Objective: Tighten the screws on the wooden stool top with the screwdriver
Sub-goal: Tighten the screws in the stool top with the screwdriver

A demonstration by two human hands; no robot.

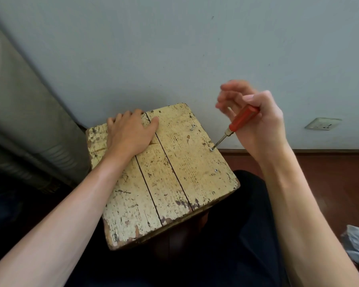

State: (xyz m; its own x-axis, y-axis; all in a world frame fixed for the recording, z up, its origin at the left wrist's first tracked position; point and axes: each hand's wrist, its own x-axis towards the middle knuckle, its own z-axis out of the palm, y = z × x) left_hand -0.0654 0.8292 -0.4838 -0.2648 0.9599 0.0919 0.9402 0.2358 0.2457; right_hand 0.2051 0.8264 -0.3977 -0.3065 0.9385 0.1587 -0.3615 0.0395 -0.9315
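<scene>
The wooden stool top [164, 183] is made of worn planks with chipped yellow paint. My left hand [129, 133] lies flat on its far left part, fingers over the far edge. My right hand [255, 121] holds the orange-handled screwdriver [241, 119], thumb on the handle, while the other fingers are blurred and spread. The metal tip sits on a screw [211, 149] near the right edge. A second screw [216, 170] is set nearer to me on that edge, and a third screw [192, 127] stands proud farther away.
The stool stands close to a pale wall [174, 48] with a socket [322, 123] low on the right. A grey ribbed object [19, 112] leans at the left. Brown floor [329, 179] and a crumpled pale cloth [358, 245] lie to the right. Dark trousers [236, 235] fill the foreground.
</scene>
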